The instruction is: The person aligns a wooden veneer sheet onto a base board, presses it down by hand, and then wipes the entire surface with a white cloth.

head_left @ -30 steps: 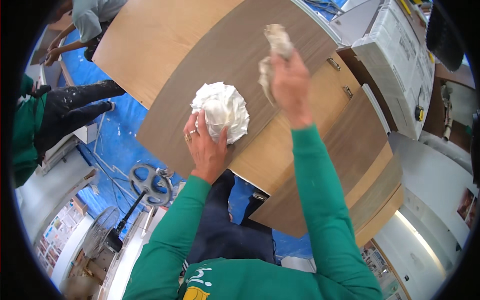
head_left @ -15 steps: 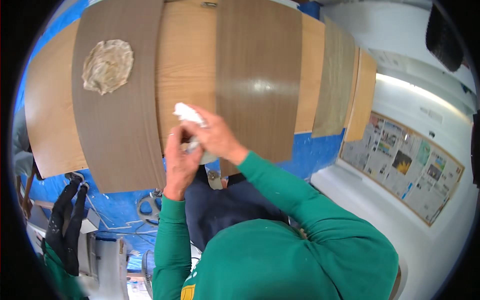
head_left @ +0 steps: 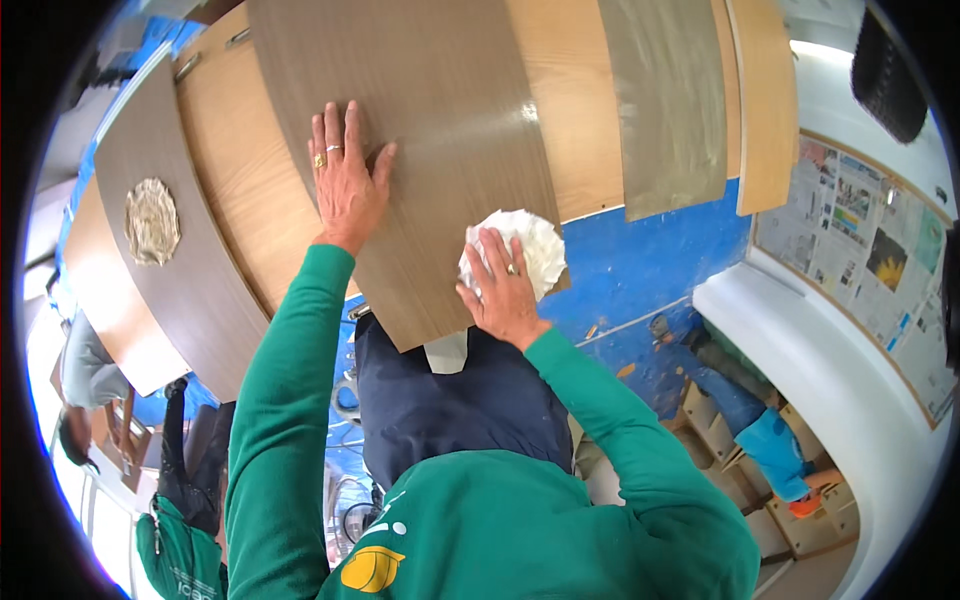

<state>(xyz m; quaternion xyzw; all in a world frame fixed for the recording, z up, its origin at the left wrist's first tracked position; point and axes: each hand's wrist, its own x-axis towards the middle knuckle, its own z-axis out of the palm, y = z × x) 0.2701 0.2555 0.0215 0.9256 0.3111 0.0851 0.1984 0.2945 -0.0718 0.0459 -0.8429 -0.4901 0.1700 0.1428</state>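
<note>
My left hand (head_left: 348, 187) lies flat on a long brown wood-grain panel (head_left: 430, 110), fingers stretched out and nothing held. Near the right corner of that panel's close end, my right hand (head_left: 506, 292) holds a crumpled white cloth (head_left: 540, 250) pressed down against the surface, its fingers laid over the cloth. The cloth spreads out around the fingertips and reaches the panel's right edge. A patch of light shines on the panel just beyond the cloth. What is under my right palm is hidden.
A second brown panel (head_left: 165, 130) on the left carries a crumpled beige cloth (head_left: 152, 222). Lighter wood boards (head_left: 570, 110) lie beside the panels, with a greenish-brown panel (head_left: 668, 110) farther right. Blue sheeting (head_left: 640, 260) covers the floor. Other people are at lower left and right (head_left: 775, 450).
My hands were together bunching the white cloth; now they are apart. The left has let go and rests on the panel; the right has carried the cloth down onto it. The view has shifted right.
</note>
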